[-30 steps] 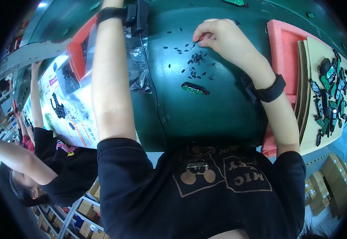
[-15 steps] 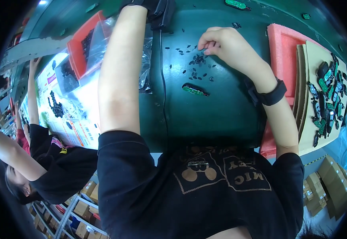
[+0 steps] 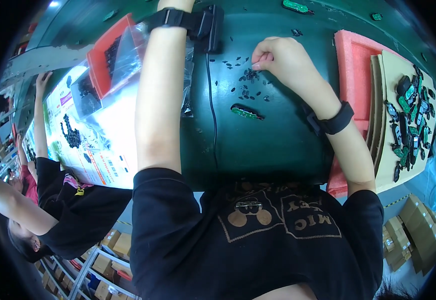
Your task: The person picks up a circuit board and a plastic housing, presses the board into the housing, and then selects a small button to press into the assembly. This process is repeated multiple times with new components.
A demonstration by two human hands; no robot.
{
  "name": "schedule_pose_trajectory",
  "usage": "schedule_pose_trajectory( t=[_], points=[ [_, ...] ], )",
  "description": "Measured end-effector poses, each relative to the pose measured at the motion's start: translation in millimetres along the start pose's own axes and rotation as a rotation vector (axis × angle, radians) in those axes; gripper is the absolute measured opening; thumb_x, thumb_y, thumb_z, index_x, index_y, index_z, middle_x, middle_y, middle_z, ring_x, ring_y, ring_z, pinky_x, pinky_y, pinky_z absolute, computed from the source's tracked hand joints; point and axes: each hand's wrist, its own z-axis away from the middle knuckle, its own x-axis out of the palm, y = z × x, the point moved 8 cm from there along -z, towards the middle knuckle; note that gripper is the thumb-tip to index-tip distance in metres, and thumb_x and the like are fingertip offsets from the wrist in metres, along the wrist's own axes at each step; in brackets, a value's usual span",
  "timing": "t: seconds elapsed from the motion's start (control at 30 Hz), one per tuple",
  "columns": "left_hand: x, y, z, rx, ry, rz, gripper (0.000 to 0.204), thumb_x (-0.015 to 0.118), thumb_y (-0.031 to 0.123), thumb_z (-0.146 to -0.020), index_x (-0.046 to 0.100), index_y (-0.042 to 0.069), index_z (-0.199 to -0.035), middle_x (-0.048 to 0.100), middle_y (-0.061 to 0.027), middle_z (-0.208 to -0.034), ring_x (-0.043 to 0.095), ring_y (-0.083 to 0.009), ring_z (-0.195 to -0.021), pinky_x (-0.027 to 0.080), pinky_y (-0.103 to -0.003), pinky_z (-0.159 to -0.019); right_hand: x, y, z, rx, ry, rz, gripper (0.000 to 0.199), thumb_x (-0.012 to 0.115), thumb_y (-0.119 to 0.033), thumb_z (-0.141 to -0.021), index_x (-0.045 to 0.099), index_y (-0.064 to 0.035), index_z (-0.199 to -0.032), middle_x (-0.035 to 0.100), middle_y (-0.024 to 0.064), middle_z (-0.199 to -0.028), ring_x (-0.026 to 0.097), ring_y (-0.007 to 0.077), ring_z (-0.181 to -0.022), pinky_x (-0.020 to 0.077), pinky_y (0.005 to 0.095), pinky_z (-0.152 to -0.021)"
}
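Over the green worktop (image 3: 273, 150), left forearm (image 3: 160, 105) has shifted rightward since the earlier frame; left hand past the upper edge, state cannot be told. Right hand (image 3: 281, 57) slightly lower, upper centre: thumb and finger pinched close, hold unclear. Green-and-black piece (image 3: 247, 112) near centre; small black parts (image 3: 250, 76) scattered between it and that hand.

Black T-shirt (image 3: 268, 242), near: large tan capital letters (image 3: 313, 220) in an outlined panel, right of centre, legible but upside down in this view.
White sheet (image 3: 113, 132), left: small dark print beside an orange stripe (image 3: 98, 170), with a purple block (image 3: 67, 98) farther off; wording unreadable.
Cardboard boxes (image 3: 420, 232), near right: pale labels (image 3: 406, 245), too small to read.
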Motion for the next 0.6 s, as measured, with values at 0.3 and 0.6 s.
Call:
schedule_pose_trajectory(
  t=[0.3,0.6],
  points=[
    [-42,58,86,0.247,0.155,0.184,0.010,0.064,0.004,-0.074,0.065,0.000,-0.084,0.062,-0.0056,-0.066,0.056,-0.0106,-0.060,0.045,-0.023,-0.058,0,-3,6,-0.081,0.076,0.164,0.004,0.065,-0.003,-0.072,0.063,-0.0018,-0.075,0.063,0.0107,-0.080,0.062,0.0195,-0.068,0.0490,0.0278,-0.065],
    [-25,64,138,0.787,-0.113,1.441,0.019,0.055,-0.004,-0.081,0.061,-0.004,-0.099,0.061,-0.0037,-0.077,0.054,-0.0085,-0.062,0.044,-0.020,-0.058,-60,-2,27,-0.085,0.229,-1.016,0.006,0.057,-0.002,-0.085,0.060,0.0006,-0.090,0.064,0.0098,-0.089,0.064,0.0156,-0.082,0.0512,0.0246,-0.073]
  ],
)
